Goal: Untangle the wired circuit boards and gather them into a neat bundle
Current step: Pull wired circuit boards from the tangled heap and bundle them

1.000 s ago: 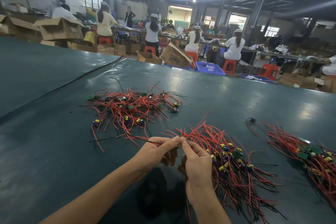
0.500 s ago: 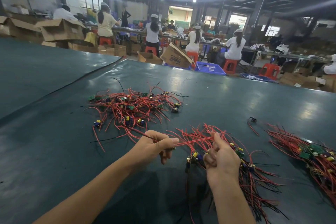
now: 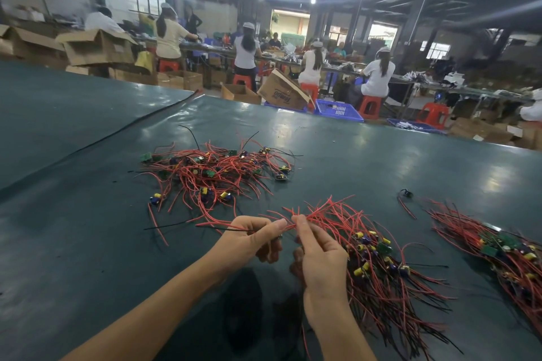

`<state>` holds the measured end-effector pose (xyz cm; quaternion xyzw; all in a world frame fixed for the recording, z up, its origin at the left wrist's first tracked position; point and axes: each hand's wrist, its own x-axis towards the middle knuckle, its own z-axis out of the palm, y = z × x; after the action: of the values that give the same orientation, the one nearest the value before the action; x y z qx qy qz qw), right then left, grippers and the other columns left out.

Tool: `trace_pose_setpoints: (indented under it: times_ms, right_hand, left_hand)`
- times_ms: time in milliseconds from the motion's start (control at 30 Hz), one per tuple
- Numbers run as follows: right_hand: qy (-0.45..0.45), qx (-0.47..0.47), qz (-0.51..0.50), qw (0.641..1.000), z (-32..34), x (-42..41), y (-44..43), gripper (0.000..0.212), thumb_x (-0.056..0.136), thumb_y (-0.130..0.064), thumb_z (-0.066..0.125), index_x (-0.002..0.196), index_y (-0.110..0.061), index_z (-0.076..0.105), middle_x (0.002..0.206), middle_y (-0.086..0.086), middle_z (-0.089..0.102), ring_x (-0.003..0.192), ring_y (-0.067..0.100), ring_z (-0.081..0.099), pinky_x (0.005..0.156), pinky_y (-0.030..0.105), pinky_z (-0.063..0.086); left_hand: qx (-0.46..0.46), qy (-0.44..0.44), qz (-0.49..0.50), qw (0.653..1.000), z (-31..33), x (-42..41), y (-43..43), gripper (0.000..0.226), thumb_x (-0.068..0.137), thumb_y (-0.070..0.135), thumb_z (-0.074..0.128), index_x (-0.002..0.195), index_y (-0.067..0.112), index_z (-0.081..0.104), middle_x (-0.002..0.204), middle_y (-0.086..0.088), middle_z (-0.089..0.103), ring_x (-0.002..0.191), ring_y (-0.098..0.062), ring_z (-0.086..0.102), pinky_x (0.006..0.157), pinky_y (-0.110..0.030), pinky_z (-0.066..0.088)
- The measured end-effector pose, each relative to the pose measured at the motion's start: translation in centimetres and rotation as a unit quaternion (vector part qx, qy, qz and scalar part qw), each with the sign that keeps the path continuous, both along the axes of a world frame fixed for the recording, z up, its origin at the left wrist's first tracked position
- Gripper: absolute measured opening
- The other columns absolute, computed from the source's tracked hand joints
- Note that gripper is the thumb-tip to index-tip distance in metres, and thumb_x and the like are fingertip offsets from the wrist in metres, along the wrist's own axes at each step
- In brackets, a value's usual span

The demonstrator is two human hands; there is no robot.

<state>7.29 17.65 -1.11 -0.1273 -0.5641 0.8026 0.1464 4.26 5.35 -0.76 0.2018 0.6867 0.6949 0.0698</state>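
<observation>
Coming back together, the left hand (image 3: 249,240) and right hand (image 3: 321,264) are now nearly meeting fingertip to fingertip, where a moment ago they were drawing red leads (image 3: 322,214) apart between them. On the dark, smooth bench (image 3: 88,214), to the left and farther out, the tangle (image 3: 217,173) is lying loose: thin red and black leads are crossing every way, with small green boards (image 3: 145,157) and yellow and blue cylindrical parts caught among them. The left hand is pinching a red and a black lead between thumb and forefinger, its other fingers curling under. The right hand is pinching the red leads just beside it. The bundle (image 3: 378,269) is lying against that hand's right side, its leads fanning roughly one way. A second pile (image 3: 504,252) is sitting well apart. The pieces are looking light, limp and quick to snag, so gripping the lead ends rather than the delicate boards is looking safest.
</observation>
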Motion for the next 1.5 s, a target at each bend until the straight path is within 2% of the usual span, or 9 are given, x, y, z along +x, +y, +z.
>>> trace_pose_setpoints:
  times_ms: [167, 367, 600, 733, 833, 1000, 1167, 1333, 1500]
  right_hand:
    - [-0.001, 0.033, 0.001, 0.999, -0.3, 0.2, -0.4, 0.021, 0.089, -0.025, 0.07, 0.07, -0.03, 0.077, 0.065, -0.001, 0.067, 0.066, 0.015, 0.058, 0.067, 0.034, 0.051]
    - [-0.007, -0.043, -0.064, 0.997, 0.6, 0.0, 1.2, 0.022, 0.091, -0.015, 0.068, 0.069, -0.015, 0.065, 0.049, -0.006, 0.048, 0.037, 0.003, 0.033, 0.035, 0.017, 0.028]
    - [-0.004, -0.159, -0.144, 0.977, 1.5, -0.3, 5.2, 0.017, 0.094, -0.015, 0.064, 0.077, -0.015, 0.062, 0.059, -0.004, 0.056, 0.036, 0.003, 0.036, 0.033, 0.015, 0.028]
    - [0.02, -0.141, -0.148, 0.979, 1.7, -0.3, 5.6, 0.019, 0.096, -0.019, 0.061, 0.077, -0.016, 0.061, 0.063, -0.003, 0.057, 0.037, 0.003, 0.036, 0.033, 0.016, 0.028]
    - [0.008, -0.142, -0.095, 0.985, 1.6, -0.2, 4.6, 0.024, 0.099, -0.036, 0.053, 0.088, -0.018, 0.064, 0.068, -0.003, 0.061, 0.04, 0.005, 0.04, 0.034, 0.017, 0.031]
    - [-0.06, -0.234, 0.134, 0.961, 1.9, 0.8, 2.6, 0.049, 0.096, -0.055, 0.043, 0.099, -0.014, 0.069, 0.059, -0.001, 0.053, 0.037, 0.009, 0.038, 0.035, 0.016, 0.032]
    - [-0.021, 0.011, 0.214, 0.977, 1.5, 1.3, 0.0, 0.036, 0.072, -0.04, 0.067, 0.086, -0.008, 0.074, 0.05, -0.006, 0.052, 0.041, 0.006, 0.045, 0.038, 0.017, 0.036]
    - [0.044, 0.053, 0.228, 0.971, 1.2, 1.3, -0.5, 0.012, 0.07, -0.023, 0.071, 0.069, -0.013, 0.077, 0.062, 0.002, 0.069, 0.05, 0.006, 0.061, 0.047, 0.014, 0.045]
    - [0.057, 0.1, 0.236, 0.965, 0.8, 1.3, -0.2, 0.019, 0.083, -0.015, 0.068, 0.067, -0.015, 0.077, 0.068, 0.003, 0.072, 0.062, 0.01, 0.067, 0.056, 0.018, 0.05]
  left_hand:
    - [-0.002, -0.008, -0.004, 1.0, -0.1, -0.1, -0.1, 0.038, 0.084, 0.042, 0.059, 0.056, 0.018, 0.067, 0.056, -0.005, 0.062, 0.051, -0.015, 0.057, 0.053, -0.022, 0.044]
    - [0.001, -0.012, -0.012, 1.0, -0.1, -0.4, -0.3, 0.037, 0.076, 0.044, 0.067, 0.05, 0.018, 0.063, 0.055, -0.007, 0.06, 0.048, -0.016, 0.057, 0.054, -0.024, 0.047]
    - [0.057, -0.037, 0.043, 0.997, -0.1, -1.2, -1.4, 0.037, 0.068, 0.036, 0.08, 0.045, 0.015, 0.06, 0.047, -0.007, 0.054, 0.041, -0.016, 0.049, 0.048, -0.021, 0.043]
    - [0.114, -0.083, 0.094, 0.985, 0.1, -2.0, -2.3, 0.041, 0.065, 0.048, 0.071, 0.041, 0.018, 0.055, 0.045, -0.005, 0.051, 0.043, -0.014, 0.048, 0.05, -0.022, 0.045]
    - [0.142, -0.142, 0.028, 0.979, 0.1, -1.9, -2.4, 0.05, 0.072, 0.044, 0.076, 0.041, 0.019, 0.046, 0.045, -0.002, 0.043, 0.046, -0.017, 0.044, 0.055, -0.027, 0.042]
    - [0.156, -0.229, -0.185, 0.943, 0.4, -0.8, -2.3, 0.042, 0.059, 0.042, 0.082, 0.051, 0.019, 0.049, 0.05, 0.002, 0.038, 0.052, -0.017, 0.046, 0.059, -0.027, 0.043]
    - [0.042, -0.261, -0.25, 0.932, 0.7, 0.4, -2.1, 0.02, 0.063, 0.031, 0.069, 0.071, 0.013, 0.064, 0.047, 0.005, 0.039, 0.043, -0.009, 0.04, 0.051, -0.02, 0.041]
    - [-0.001, -0.254, -0.272, 0.928, 0.4, 0.3, -1.9, 0.056, 0.066, 0.023, 0.067, 0.112, 0.005, 0.042, 0.051, 0.002, 0.034, 0.036, -0.003, 0.036, 0.043, -0.018, 0.042]
    - [-0.002, -0.242, -0.272, 0.931, 0.2, 0.2, -1.8, 0.06, 0.067, 0.023, 0.07, 0.12, 0.006, 0.045, 0.061, -0.004, 0.031, 0.037, -0.003, 0.038, 0.042, -0.018, 0.043]
